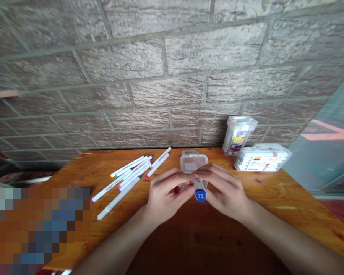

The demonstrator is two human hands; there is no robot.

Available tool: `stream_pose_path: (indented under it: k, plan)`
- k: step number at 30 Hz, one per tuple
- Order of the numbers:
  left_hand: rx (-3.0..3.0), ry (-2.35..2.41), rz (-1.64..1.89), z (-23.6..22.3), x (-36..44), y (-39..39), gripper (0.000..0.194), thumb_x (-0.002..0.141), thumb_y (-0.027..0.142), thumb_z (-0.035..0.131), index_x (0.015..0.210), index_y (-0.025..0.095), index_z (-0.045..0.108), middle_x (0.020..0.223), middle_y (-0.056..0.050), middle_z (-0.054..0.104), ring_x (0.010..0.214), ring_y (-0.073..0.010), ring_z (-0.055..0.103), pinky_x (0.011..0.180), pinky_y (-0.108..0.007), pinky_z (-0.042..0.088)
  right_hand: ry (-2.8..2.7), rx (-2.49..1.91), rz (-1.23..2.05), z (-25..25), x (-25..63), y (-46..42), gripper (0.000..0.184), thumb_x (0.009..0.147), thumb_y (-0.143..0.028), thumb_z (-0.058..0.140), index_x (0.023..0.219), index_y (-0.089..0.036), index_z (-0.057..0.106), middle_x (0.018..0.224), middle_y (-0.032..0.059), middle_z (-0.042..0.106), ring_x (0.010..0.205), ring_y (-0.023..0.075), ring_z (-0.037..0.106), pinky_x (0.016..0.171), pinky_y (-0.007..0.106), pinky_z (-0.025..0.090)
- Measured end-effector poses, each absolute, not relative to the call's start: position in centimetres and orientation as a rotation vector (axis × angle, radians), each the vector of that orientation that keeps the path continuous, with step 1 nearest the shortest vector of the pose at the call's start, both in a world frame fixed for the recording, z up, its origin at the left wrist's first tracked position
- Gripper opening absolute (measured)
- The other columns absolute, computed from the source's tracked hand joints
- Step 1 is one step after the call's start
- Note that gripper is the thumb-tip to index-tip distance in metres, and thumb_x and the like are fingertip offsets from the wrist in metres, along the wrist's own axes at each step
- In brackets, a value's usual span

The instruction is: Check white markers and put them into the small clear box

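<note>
Leftward, loose white markers [118, 198] lie on wooden table [166, 244]. Centre, left hand [163, 194] and right hand [227, 191] pinch held marker [199, 184] between fingertips, before clear container [203, 160]. Uneven pinch could let it slip; bumping knuckles could tip container. Blue end, numbered 72, faces wearer; long axis points toward wall [186, 118]. Rightward, two clear cases [263, 158].

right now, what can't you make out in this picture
- Head view: far end of the marker numbered 72, hidden by the left hand and right hand.
- Head view: lower part of the clear container, mostly behind both hands.
- Head view: writing on the loose markers, too small and blurred.
- Head view: fine print on the upright plastic case, too small.
- Head view: whatever lies under the pixelated patch, lower left.
</note>
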State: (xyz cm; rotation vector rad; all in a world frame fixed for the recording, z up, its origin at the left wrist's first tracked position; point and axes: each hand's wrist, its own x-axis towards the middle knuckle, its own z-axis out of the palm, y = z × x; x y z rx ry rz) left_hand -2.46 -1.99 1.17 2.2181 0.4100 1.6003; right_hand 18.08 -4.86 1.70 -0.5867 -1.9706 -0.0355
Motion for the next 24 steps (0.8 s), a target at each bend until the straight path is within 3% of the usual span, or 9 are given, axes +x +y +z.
stream_pose_path:
  k: [24]
  plan:
    - [2.214, 0.413, 1.597, 1.31, -2.50, -2.03, 0.025, 0.087, 0.012, 0.084, 0.110, 0.018, 0.081, 0.088, -0.006, 0.078, 0.061, -0.0115, 0.066, 0.053, -0.021, 0.051, -1.976, -0.607, -0.044, 1.64, 18.13, -4.84, 0.022, 0.101, -0.015, 0.067, 0.122, -0.019, 0.068, 0.101, 0.0129, 0.075, 0.088, 0.0254, 0.070, 0.078, 0.040, 0.061]
